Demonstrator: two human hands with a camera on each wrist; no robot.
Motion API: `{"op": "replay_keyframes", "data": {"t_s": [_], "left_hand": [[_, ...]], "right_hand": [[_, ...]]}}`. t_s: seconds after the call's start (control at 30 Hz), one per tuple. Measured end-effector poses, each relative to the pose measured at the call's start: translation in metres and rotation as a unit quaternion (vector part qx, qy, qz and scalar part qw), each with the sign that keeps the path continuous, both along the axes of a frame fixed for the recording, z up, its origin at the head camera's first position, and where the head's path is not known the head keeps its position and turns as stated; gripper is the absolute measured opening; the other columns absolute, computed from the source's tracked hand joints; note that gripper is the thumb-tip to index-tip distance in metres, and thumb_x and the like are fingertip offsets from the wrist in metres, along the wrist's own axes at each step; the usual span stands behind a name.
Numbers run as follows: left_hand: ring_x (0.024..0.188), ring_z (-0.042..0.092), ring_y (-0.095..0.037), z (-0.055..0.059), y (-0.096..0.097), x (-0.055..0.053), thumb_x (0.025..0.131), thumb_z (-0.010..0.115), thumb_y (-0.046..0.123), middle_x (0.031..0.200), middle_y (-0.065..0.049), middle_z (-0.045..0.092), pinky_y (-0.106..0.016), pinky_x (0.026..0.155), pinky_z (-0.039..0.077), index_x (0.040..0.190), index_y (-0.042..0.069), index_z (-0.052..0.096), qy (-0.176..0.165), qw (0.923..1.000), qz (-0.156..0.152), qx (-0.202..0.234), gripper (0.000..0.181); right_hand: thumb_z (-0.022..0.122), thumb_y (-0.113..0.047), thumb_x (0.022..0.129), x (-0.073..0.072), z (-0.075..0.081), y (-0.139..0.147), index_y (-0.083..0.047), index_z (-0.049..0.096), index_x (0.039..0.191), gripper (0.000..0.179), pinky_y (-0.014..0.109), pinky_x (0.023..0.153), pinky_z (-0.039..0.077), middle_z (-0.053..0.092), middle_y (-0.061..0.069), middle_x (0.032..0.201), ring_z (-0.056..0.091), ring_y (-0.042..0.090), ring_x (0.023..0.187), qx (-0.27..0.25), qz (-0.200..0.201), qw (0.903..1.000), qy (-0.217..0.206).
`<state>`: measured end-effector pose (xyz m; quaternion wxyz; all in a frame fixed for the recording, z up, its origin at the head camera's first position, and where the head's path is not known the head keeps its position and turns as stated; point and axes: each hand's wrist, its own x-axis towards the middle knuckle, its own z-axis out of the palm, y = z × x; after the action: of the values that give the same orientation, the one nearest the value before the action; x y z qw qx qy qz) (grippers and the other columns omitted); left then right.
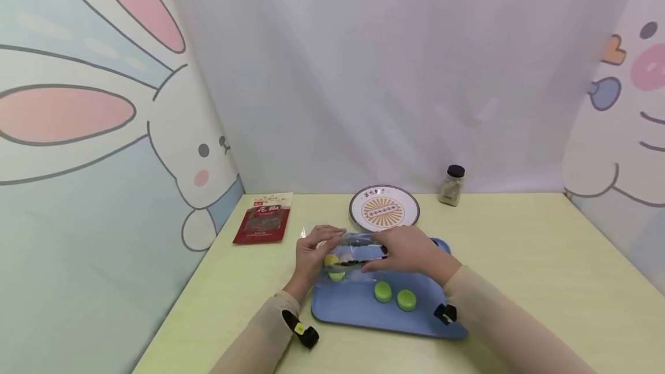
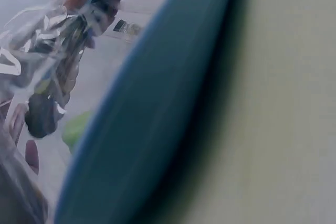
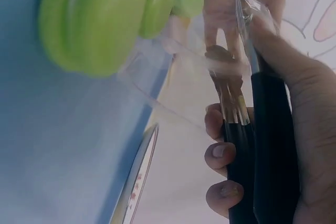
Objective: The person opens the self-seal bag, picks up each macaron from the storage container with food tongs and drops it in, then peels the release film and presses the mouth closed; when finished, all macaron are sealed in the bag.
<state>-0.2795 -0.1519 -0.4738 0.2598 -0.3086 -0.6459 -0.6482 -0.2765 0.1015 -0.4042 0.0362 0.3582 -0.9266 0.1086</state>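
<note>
On the blue tray (image 1: 353, 309) lie two green macarons (image 1: 383, 291), side by side near its front. Above the tray's left part, my left hand (image 1: 310, 253) holds a clear plastic bag (image 2: 47, 30) by its edge. A yellow macaron (image 1: 331, 260) and a green macaron (image 1: 336, 276) show at the bag, beside a pale pink one. My right hand (image 1: 410, 250) grips black-handled tongs (image 3: 275, 145), thumb on one arm and fingers round the other. The tongs point left into the bag, and the clear film overlaps their tips.
Behind the tray is a round plate (image 1: 358, 212) with an orange ray pattern. A red spice packet (image 1: 262, 221) lies at the back left. Toward the back right stands a small glass jar (image 1: 451, 186) with a black lid. Printed walls close in both sides.
</note>
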Motion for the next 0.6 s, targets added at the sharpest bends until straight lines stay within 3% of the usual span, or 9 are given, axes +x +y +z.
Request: {"op": "replay_keyframes", "data": {"t_s": [0.1, 0.23, 0.4, 0.5, 0.6], "left_hand": [[0.101, 0.062, -0.045, 0.0, 0.001, 0.0, 0.084, 0.07, -0.016, 0.102, -0.03, 0.071, -0.034, 0.096, 0.05, 0.095, -0.011, 0.073, -0.003, 0.9999, 0.006, -0.012, 0.012], [0.102, 0.062, -0.045, 0.011, 0.005, 0.009, 0.084, 0.071, -0.013, 0.102, -0.03, 0.071, -0.032, 0.097, 0.049, 0.096, -0.013, 0.072, -0.039, 0.9986, 0.018, -0.031, 0.011], [0.103, 0.063, -0.04, 0.023, 0.007, 0.02, 0.087, 0.073, -0.006, 0.102, -0.027, 0.072, -0.031, 0.097, 0.047, 0.1, -0.013, 0.072, -0.069, 0.9959, 0.034, -0.048, 0.015], [0.102, 0.065, -0.032, 0.023, 0.008, 0.021, 0.088, 0.073, -0.003, 0.1, -0.022, 0.074, -0.03, 0.096, 0.048, 0.101, -0.01, 0.074, -0.08, 0.9941, 0.052, -0.051, 0.015], [0.101, 0.065, -0.026, 0.022, 0.009, 0.021, 0.089, 0.073, 0.0, 0.099, -0.018, 0.075, -0.029, 0.095, 0.048, 0.101, -0.006, 0.075, -0.091, 0.9921, 0.068, -0.053, 0.014]], "right_hand": [[0.06, -0.089, 0.069, 0.004, -0.004, 0.021, -0.029, 0.06, 0.09, 0.064, 0.027, 0.051, 0.039, 0.056, -0.017, 0.074, 0.048, 0.002, 0.059, 0.003, -0.02, 0.9998, 0.004], [0.06, -0.09, 0.066, 0.015, -0.009, 0.058, -0.028, 0.059, 0.091, 0.067, 0.028, 0.051, 0.037, 0.058, -0.015, 0.078, 0.046, 0.003, 0.06, -0.012, -0.051, 0.9986, 0.012], [0.062, -0.088, 0.067, 0.04, -0.024, 0.099, -0.027, 0.062, 0.098, 0.069, 0.024, 0.049, 0.034, 0.056, -0.017, 0.077, 0.041, 0.0, 0.056, -0.046, -0.09, 0.994, 0.041], [0.068, -0.083, 0.067, 0.058, -0.036, 0.111, -0.027, 0.065, 0.103, 0.067, 0.02, 0.047, 0.032, 0.054, -0.02, 0.077, 0.037, -0.005, 0.055, -0.077, -0.069, 0.9903, 0.093], [0.078, -0.075, 0.065, 0.074, -0.042, 0.116, -0.025, 0.07, 0.106, 0.065, 0.016, 0.047, 0.033, 0.059, -0.021, 0.081, 0.043, -0.008, 0.058, -0.124, 0.0, 0.9796, 0.158]]}}
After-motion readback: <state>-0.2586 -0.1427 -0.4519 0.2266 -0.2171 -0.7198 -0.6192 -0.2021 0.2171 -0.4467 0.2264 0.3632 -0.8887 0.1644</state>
